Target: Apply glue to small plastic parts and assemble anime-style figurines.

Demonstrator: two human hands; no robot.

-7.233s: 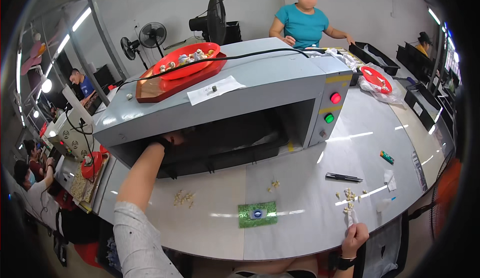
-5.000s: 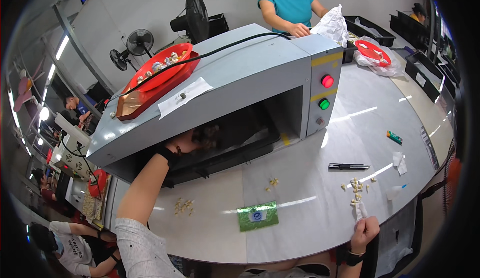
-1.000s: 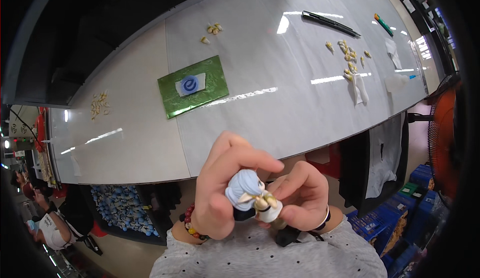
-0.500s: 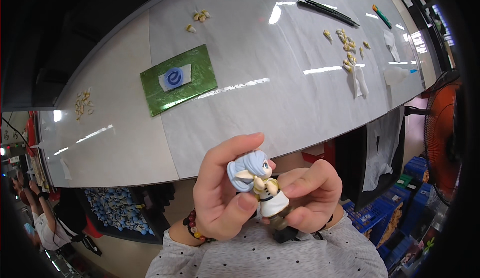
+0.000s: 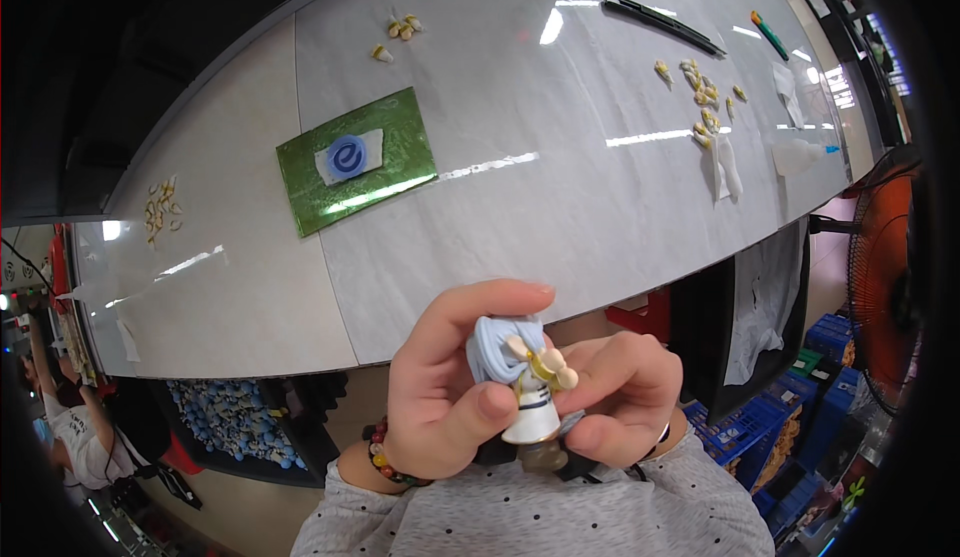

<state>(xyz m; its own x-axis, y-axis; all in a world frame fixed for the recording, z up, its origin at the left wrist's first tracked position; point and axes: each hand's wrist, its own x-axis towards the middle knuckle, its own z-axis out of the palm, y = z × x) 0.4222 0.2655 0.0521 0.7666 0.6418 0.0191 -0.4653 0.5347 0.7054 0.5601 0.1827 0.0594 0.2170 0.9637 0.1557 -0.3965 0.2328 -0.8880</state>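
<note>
A small figurine (image 5: 533,412) with pale blue hair, a white dress with gold trim and brown boots is held upright, just off the table's near edge. My left hand (image 5: 430,387) wraps round its back, fingers over the hair and thumb against the dress. From the other side, my right hand (image 5: 635,392) grips it with bent fingers, forefinger at the figurine's arms and thumb low by the boots. The face is turned out of sight. A small grey part shows between the right fingers and the dress; its kind is unclear.
On the grey table (image 5: 470,227) lie a green sheet (image 5: 405,137) with a blue disc (image 5: 347,157), small yellow-and-white pieces (image 5: 705,92) in several groups, a black pen (image 5: 660,25) and a green marker (image 5: 768,37). A fan (image 5: 885,267) stands right; a bin of blue parts (image 5: 235,417) sits below left. Another person (image 5: 85,422) is far left.
The figurine has been turned, so its face, visible before, is now hidden. It sits slightly lower, and my right fingers have shifted from the skirt up to its arms.
</note>
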